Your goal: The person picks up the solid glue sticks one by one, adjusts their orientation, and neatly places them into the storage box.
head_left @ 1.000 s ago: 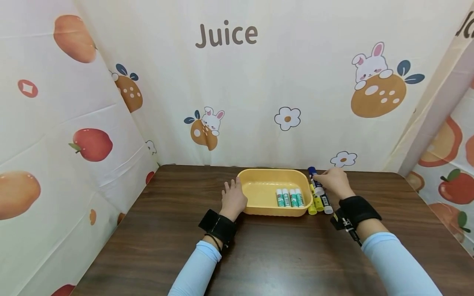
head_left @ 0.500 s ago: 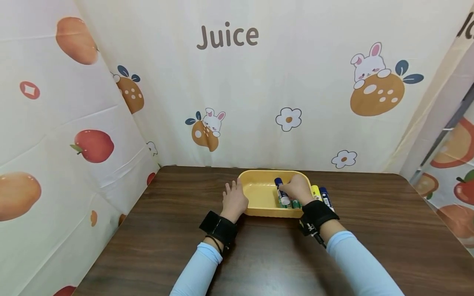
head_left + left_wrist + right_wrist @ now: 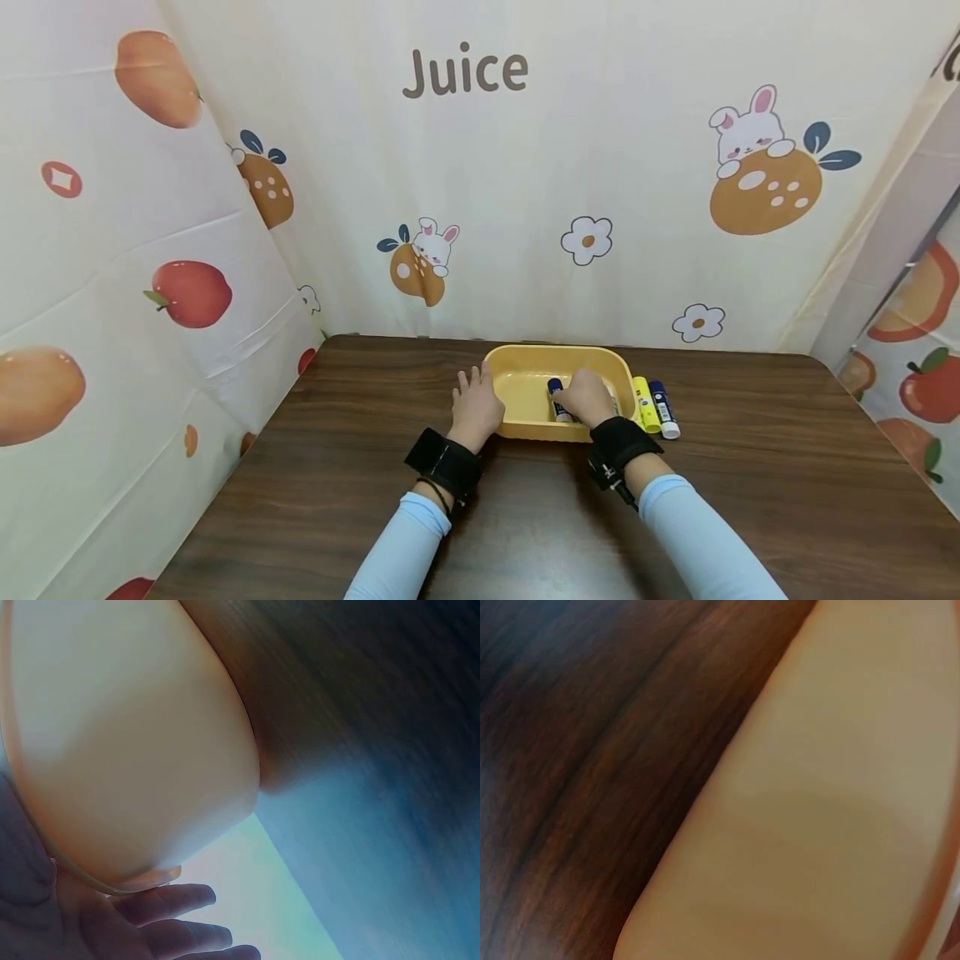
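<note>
My right hand [image 3: 587, 398] is inside the yellow tray [image 3: 517, 430] and pinches a glue stick with a dark blue end [image 3: 556, 387], low in the tray's front part. The hand hides most of the other sticks there; part of a white-ended one [image 3: 612, 398] shows beside it. At the tray's left end my left hand [image 3: 476, 408] rests against the wall, fingers spread. In the left wrist view its straight fingers [image 3: 169, 902] lie along the outside of the tray [image 3: 142, 742]. The right wrist view shows mainly the tray's outer wall [image 3: 802, 817].
Right of the tray, a yellow stick [image 3: 646, 405] and a blue-and-white glue stick [image 3: 664, 410] lie on the dark wooden table [image 3: 525, 517]. A printed curtain [image 3: 495, 183] hangs behind the table's back edge.
My right hand has picked up a blue-ended glue stick from beside the tray, carried it left over the rim and lowered it inside. My left hand has stayed at the tray's left end.
</note>
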### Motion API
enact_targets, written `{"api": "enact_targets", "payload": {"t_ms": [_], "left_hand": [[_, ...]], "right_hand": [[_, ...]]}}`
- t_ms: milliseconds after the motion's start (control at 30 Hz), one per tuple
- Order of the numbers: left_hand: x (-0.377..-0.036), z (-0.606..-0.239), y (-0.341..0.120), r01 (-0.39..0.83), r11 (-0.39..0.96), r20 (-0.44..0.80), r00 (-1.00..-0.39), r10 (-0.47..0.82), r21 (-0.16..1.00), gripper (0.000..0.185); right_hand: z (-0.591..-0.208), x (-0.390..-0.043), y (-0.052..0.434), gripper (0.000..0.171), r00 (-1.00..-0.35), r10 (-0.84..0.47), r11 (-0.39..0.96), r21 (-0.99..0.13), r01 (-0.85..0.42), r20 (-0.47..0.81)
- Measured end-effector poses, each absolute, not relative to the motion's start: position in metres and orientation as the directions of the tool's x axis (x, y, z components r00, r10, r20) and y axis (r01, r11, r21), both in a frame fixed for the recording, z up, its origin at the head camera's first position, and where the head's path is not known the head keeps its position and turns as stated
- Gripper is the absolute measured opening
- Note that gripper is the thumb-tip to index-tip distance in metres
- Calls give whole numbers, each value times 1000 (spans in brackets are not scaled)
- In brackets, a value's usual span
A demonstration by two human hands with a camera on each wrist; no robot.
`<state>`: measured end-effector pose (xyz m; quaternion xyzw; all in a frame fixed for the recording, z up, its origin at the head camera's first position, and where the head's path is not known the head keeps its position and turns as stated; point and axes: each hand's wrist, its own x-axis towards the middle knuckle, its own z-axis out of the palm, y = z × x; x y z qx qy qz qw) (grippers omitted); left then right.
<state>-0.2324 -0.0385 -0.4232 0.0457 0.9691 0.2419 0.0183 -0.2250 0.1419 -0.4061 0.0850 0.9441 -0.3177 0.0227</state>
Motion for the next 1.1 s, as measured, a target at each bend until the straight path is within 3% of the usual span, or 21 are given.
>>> {"api": "enact_targets", "payload": {"t_ms": [300, 533, 800, 967, 1100], "left_hand": [[-234, -423, -40, 69, 876, -17, -996, 88, 478, 63], [-234, -421, -39, 63, 880, -22, -996, 83, 472, 63], [-238, -422, -35, 57, 888, -30, -996, 80, 457, 63], [-239, -421, -34, 48, 890, -40, -996, 75, 453, 63], [-239, -422, -34, 46, 892, -47, -996, 75, 449, 63]], "right_hand": [[-412, -227, 138, 35, -990, 120, 828, -542, 141, -74], [-404, -225, 148, 43, -993, 114, 878, -466, 111, -21], [-382, -222, 193, 28, -973, 211, 861, -488, 141, 92], [-383, -216, 235, 41, -940, 310, 843, -500, 201, 145], [-397, -209, 265, 45, -936, 340, 832, -494, 253, 95]]}}
